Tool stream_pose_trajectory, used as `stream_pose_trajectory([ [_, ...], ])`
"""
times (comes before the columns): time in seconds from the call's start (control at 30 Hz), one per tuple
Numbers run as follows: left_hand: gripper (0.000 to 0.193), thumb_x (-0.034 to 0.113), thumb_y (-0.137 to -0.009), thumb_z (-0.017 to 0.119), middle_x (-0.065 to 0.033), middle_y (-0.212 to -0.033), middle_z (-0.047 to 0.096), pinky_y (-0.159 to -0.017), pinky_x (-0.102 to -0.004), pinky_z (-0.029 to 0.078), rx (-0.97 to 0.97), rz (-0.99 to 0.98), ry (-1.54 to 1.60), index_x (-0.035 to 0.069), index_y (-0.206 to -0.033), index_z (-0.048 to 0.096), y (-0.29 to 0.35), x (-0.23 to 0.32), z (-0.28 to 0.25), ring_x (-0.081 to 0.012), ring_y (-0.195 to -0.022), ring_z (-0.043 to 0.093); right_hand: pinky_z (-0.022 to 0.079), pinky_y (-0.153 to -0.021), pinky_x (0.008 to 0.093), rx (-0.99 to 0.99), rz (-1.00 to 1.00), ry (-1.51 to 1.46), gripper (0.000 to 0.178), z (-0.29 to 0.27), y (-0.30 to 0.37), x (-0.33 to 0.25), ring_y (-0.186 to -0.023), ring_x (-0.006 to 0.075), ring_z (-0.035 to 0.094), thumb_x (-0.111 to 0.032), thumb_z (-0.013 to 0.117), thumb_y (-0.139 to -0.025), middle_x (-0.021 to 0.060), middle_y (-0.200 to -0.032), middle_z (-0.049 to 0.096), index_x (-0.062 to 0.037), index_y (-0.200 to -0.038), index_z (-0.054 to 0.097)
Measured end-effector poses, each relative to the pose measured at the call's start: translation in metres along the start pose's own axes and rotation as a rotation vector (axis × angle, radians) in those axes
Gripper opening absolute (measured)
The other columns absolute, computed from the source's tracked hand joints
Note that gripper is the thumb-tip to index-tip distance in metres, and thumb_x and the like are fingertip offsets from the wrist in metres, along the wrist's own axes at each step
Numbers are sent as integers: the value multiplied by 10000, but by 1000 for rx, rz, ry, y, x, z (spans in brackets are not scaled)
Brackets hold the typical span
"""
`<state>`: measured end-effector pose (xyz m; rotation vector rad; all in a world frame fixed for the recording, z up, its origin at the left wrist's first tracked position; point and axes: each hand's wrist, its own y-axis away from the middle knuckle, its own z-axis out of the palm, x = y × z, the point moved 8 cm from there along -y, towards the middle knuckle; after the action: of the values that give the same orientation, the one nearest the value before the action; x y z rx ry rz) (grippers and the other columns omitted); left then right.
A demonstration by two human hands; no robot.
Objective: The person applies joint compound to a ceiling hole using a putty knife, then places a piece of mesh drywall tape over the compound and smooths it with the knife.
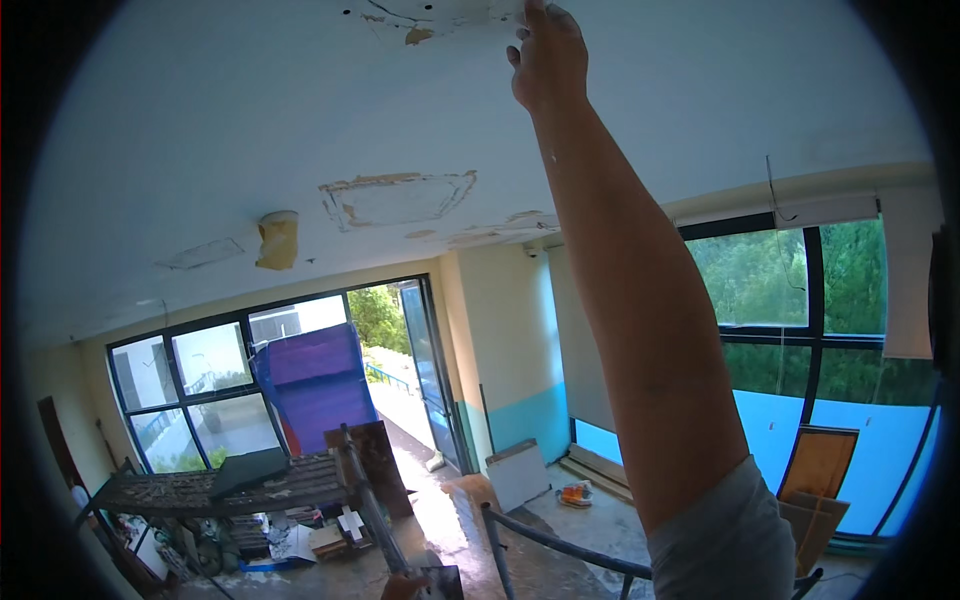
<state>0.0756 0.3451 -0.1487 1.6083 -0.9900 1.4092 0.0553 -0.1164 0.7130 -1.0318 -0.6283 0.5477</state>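
My right arm stretches up to the white ceiling (pixel 660 110), and my right hand (pixel 553 55) is at the top edge of the picture. Its fingers are curled, and whatever they pinch is cut off by the frame. Beside that hand, the ceiling has a peeled brown patch (pixel 418 36), a dark crack and small holes. Low in the picture, only a bit of my left hand (pixel 404 587) shows, looking closed. It is at the lower end of a grey metal pole (pixel 372 505), next to a dark flat plate (pixel 441 581); which of them it grips is unclear.
A curved metal rail (pixel 570 548) crosses below me. At the left stands a debris-covered plank platform (pixel 270 487) with clutter beneath. Farther off are an open door (pixel 425 360), a purple sheet (pixel 318 385), boards (pixel 518 472) and an orange packet (pixel 575 494). A yellow piece (pixel 277 240) hangs from the ceiling.
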Motion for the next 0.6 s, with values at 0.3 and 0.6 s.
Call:
stream_pose_trajectory([
  [0.3, 473, 198, -729, 826, -21, -913, 591, -676, -317, 490, 3, 15, 35, 47, -1113, 596, 0, -2, 7, -151, -805, 556, 427, -602, 280, -98, -83, 146, 375, -4, 7, -18, -767, 123, 529, -336, 603, -910, 61, -900, 622, -1, -1079, 599],
  [0.6, 564, 253, -711, 844, -34, -828, 590, -557, -334, 464, -16, -44, -84, 34, -1158, 579, 9, 2, 3, -148, -671, 520, 334, -564, 282, 1, -109, 96, 275, -1, -25, -18, -649, 102, 386, -326, 632, -932, -21, -697, 473, -61, -860, 617],
])
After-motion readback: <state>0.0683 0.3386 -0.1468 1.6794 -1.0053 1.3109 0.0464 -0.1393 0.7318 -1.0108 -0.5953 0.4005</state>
